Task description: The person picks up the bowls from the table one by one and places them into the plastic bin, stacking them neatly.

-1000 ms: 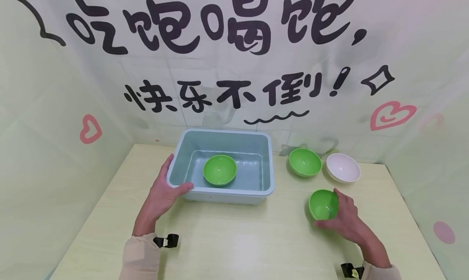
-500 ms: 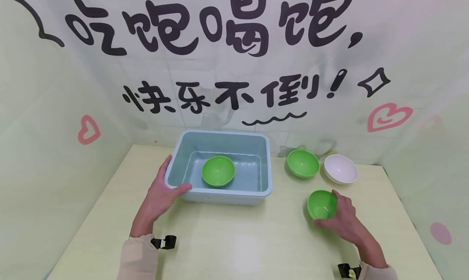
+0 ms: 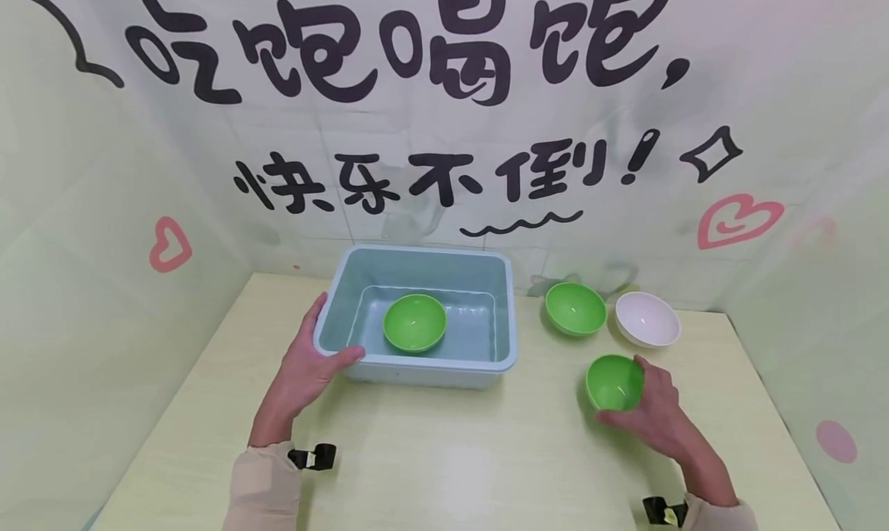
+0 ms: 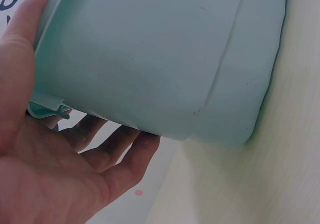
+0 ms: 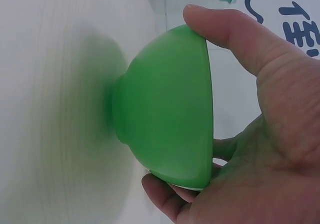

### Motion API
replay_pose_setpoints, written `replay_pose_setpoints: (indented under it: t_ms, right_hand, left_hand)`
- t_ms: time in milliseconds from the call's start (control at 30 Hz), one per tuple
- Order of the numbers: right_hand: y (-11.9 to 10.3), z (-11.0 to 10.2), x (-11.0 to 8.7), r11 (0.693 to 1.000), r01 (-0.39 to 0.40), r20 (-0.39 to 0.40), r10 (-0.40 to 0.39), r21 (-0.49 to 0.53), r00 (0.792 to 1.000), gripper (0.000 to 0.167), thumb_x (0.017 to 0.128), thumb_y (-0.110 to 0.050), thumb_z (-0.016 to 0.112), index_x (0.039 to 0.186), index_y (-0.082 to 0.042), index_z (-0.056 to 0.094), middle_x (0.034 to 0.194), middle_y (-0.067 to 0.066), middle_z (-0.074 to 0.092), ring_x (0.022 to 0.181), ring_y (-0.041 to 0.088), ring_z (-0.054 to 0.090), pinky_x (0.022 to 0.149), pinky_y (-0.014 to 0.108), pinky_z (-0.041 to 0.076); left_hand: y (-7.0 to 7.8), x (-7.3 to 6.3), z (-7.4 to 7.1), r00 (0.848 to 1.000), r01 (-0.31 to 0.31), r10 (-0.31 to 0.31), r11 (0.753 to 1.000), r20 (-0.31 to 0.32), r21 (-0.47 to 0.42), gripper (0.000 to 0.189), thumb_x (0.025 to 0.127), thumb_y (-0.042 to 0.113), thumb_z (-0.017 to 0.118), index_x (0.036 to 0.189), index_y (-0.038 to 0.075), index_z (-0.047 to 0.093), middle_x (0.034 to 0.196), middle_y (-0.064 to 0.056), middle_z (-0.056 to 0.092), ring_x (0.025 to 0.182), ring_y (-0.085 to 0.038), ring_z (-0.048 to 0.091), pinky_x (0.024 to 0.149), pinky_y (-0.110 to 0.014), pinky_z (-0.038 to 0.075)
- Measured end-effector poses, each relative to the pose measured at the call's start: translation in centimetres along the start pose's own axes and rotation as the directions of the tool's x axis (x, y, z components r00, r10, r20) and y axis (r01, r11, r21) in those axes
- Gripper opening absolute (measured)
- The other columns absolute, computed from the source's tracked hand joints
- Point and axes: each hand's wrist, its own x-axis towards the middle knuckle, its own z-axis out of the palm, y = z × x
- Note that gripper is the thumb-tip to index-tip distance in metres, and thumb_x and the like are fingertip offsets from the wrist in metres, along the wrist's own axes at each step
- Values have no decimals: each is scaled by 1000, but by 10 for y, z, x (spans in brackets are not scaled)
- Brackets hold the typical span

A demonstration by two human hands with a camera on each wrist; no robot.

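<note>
My left hand [image 3: 305,373] grips the near left corner of a light blue plastic basin [image 3: 424,375], thumb over the rim. In the left wrist view its fingers [image 4: 142,156] lie against the basin's outer side. Inside the basin sits a green bowl [image 3: 415,323]. To the right, my right hand [image 3: 656,407] holds another green bowl [image 3: 614,383] by its rim. The right wrist view shows the thumb [image 5: 220,27] on one side of this bowl [image 5: 167,107] and fingers on the other. Its base is close to the table; whether they touch I cannot tell.
Behind the right hand, a green bowl [image 3: 575,309] and a white bowl [image 3: 647,319] stand side by side on the pale wooden table [image 3: 444,454]. A printed cloth backdrop [image 3: 410,130] rises along the back edge and both sides.
The bowl in my right hand has shifted slightly away from me and its tilt has changed a little. My left hand and the basin stay in place.
</note>
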Motion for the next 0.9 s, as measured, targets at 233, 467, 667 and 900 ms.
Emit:
replay_pose_setpoints:
  t_ms: [233,467,667,900]
  right_hand:
    - [-6,-5,-1,999,26,-11,-26,35,1000,121,71,-32,91,152,20,16,139,45,31,121,56,39,93,69,41]
    - [-15,-10,2,991,115,-70,-110,70,991,108,69,-29,92,146,18,33,129,38,43,115,49,47,88,57,44]
    - [-17,-14,7,984,158,-133,-147,81,980,89,67,-27,94,133,12,49,118,31,56,106,42,59,83,48,47]
    - [-22,-21,12,986,139,-114,-128,88,985,102,71,-27,91,144,17,36,129,39,45,115,49,48,88,61,44]
  left_hand:
    - [0,1,0,1000,1,-1,1000,0,-5,113,87,40,80,165,31,-2,155,-20,34,129,-38,43,101,-48,46]
    - [-1,1,1,1000,9,-9,1000,2,-9,112,88,39,79,165,30,-2,157,-19,33,130,-38,43,102,-49,45]
    - [-1,0,2,1000,4,-4,1000,-1,-6,113,87,42,79,165,31,-2,156,-19,34,130,-38,43,101,-49,46]
    - [-1,0,0,1000,-3,3,1000,-5,-6,112,88,39,79,165,32,-1,156,-19,34,129,-38,44,100,-48,46]
